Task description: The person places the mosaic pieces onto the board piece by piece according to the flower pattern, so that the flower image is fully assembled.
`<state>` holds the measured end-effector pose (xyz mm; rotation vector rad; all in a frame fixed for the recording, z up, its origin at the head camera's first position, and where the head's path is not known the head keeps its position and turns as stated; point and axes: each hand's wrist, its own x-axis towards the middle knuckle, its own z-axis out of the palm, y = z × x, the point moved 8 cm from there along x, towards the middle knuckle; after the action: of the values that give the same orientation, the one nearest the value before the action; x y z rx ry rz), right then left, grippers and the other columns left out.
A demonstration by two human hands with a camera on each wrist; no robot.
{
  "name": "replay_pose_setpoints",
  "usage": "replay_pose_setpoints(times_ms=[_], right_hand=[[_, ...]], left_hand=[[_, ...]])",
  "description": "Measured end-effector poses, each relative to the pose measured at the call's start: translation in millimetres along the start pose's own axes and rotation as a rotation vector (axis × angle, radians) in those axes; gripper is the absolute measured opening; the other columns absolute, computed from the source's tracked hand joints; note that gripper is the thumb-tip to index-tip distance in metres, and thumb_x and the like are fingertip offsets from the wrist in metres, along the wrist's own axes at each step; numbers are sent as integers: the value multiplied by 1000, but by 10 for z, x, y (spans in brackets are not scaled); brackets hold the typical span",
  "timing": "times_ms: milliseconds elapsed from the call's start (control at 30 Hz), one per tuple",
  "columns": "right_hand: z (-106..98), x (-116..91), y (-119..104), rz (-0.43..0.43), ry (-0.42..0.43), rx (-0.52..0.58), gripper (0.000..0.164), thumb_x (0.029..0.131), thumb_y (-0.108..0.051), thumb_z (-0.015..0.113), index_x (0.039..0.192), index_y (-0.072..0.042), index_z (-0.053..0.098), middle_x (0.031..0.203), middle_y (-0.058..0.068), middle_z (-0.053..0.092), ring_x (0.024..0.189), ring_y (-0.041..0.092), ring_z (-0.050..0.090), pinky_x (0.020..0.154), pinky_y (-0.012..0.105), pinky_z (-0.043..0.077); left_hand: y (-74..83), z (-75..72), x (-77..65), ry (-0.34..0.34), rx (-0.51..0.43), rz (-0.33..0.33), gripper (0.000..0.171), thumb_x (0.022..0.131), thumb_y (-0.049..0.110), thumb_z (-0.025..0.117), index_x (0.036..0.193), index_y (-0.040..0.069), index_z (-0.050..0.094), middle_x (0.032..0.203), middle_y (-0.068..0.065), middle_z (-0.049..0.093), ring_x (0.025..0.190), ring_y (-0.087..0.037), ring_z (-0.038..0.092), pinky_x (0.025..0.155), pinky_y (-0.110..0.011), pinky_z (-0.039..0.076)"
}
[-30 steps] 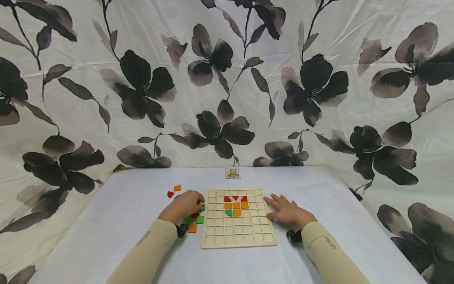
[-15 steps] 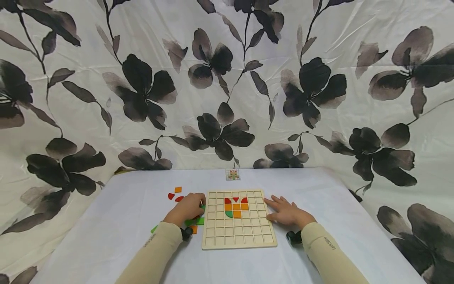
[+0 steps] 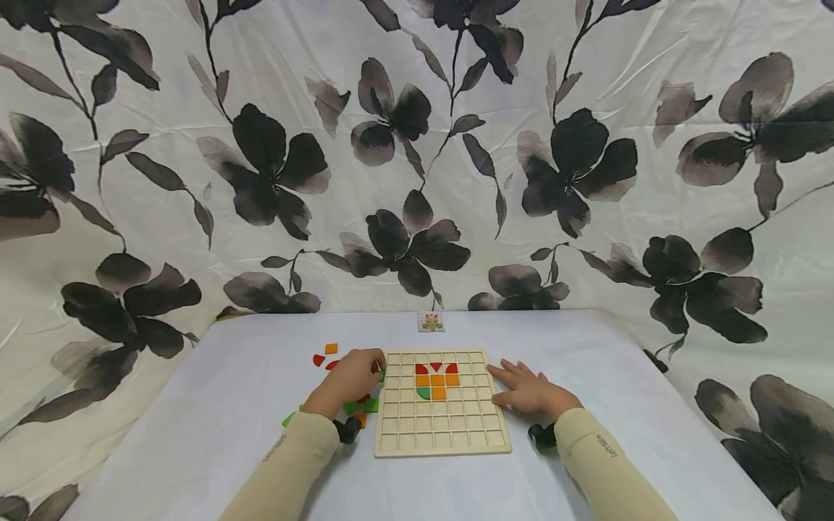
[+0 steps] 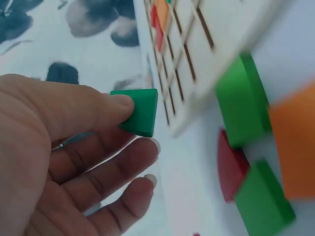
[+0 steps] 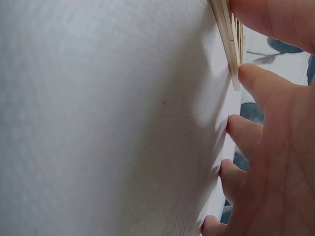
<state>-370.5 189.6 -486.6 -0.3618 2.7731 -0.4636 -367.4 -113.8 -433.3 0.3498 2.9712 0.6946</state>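
The left hand (image 3: 348, 378) is pinching a green piece (image 4: 142, 112) just left of the board (image 3: 443, 428), whose right edge the spread-fingered right hand (image 3: 531, 391) is touching.

left hand (image 3: 352, 380): board (image 3: 443, 428) just right; green piece (image 3: 372, 406) between wrist and board; orange piece (image 3: 331, 349), red piece (image 3: 318, 359) ahead-left; passage over board.
right hand (image 3: 531, 391): board against fingertips, left; free table (image 3: 632, 412) rightward.
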Motion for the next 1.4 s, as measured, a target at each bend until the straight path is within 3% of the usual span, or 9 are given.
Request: replay_pose_setpoints(times_ms=[300,600,733,933,1100,1267,1400], right_hand=[[-13,-25,-16,16,-6,15,68,90,-46,56,151,-26,33,161,12,22,147,44,13,110,71,8],[-29,-37,-29,10,-1,19,68,90,-44,57,151,-25,34,160,13,23,147,46,13,109,72,8],[-27,-30,-25,10,-1,17,68,90,-45,57,151,-25,33,160,13,22,147,46,13,109,72,8],[-30,-38,-28,10,6,20,68,90,-45,57,151,-25,34,160,12,23,147,45,14,109,72,8],[-30,-36,-26,3,3,18,68,90,-44,57,151,-24,34,160,13,24,146,46,14,109,73,9],[-27,-33,-23,0,4,14,68,89,-44,58,151,-24,35,160,13,24,146,46,15,109,73,10],[-30,-31,-25,2,8,9,68,89,-45,57,151,-24,35,160,13,25,146,46,16,109,72,10]], left_hand=[[391,88,22,1,-8,97,11,92,10,62,101,10,68,89,-1,64,80,-16,54,75,-34,50],[709,263,67,-1,-19,201,15,91,8,62,105,6,69,91,-3,66,80,-14,55,76,-33,50],[816,343,82,-27,-34,214,20,92,9,61,110,7,68,89,-1,65,77,-14,54,73,-31,49],[964,458,113,-43,-20,235,16,91,8,62,105,8,70,81,2,62,72,-11,52,68,-25,46],[1066,559,116,-40,18,251,18,91,6,60,106,6,71,89,-1,67,77,-11,56,74,-27,49],[1197,620,118,-6,94,291,20,89,2,57,103,5,72,98,-4,71,94,-17,66,83,-31,53],[1272,692,150,-16,182,258,14,90,1,58,93,7,71,89,-3,69,83,-16,65,75,-29,53]])
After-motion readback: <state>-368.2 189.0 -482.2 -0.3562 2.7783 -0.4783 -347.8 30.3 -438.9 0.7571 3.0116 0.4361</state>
